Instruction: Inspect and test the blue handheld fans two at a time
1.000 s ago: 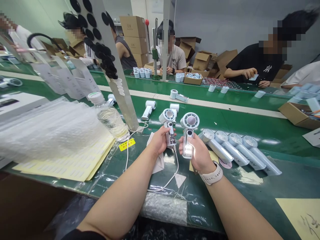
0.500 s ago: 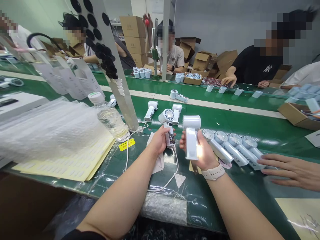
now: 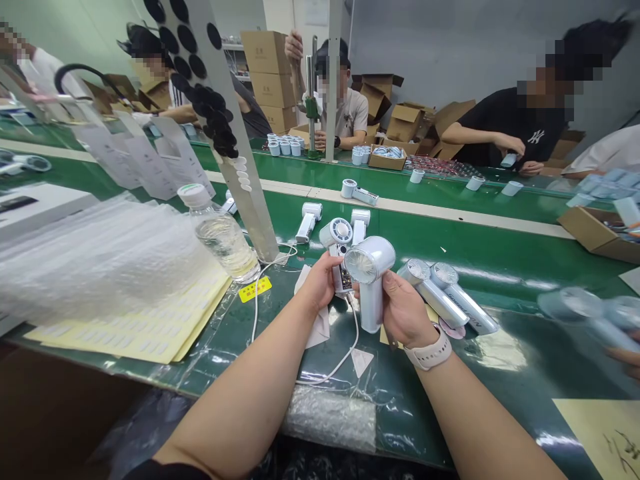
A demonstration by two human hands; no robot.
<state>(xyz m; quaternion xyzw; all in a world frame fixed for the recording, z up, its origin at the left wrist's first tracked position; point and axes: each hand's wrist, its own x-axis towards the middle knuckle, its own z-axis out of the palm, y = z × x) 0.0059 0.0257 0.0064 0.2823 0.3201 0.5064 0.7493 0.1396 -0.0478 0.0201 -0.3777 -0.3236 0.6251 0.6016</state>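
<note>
My left hand (image 3: 320, 285) is closed around the handle of a white handheld fan (image 3: 336, 232), whose handle shows an exposed circuit board. A white cable (image 3: 357, 327) is plugged into its lower end. In my right hand (image 3: 407, 308) is a second handheld fan (image 3: 371, 303), pale blue and shiny, its clear round front turned to the left. It partly covers the first fan's handle. To the right of my right hand lie two finished-looking pale blue fans (image 3: 467, 300), side by side on the green table. Several more fans (image 3: 310, 221) lie behind my left hand.
A bottle of clear liquid (image 3: 225, 240), plastic sleeves (image 3: 110, 260) and yellow sticker sheets (image 3: 165, 333) are on the left. A metal post (image 3: 250, 200) rises behind. Co-workers sit opposite. At the right edge, a co-worker's hand (image 3: 627, 357) holds blurred fans.
My right hand has turned its fan so the round front faces left. The co-worker's hand at right has taken two fans from the row and moved them rightward.
</note>
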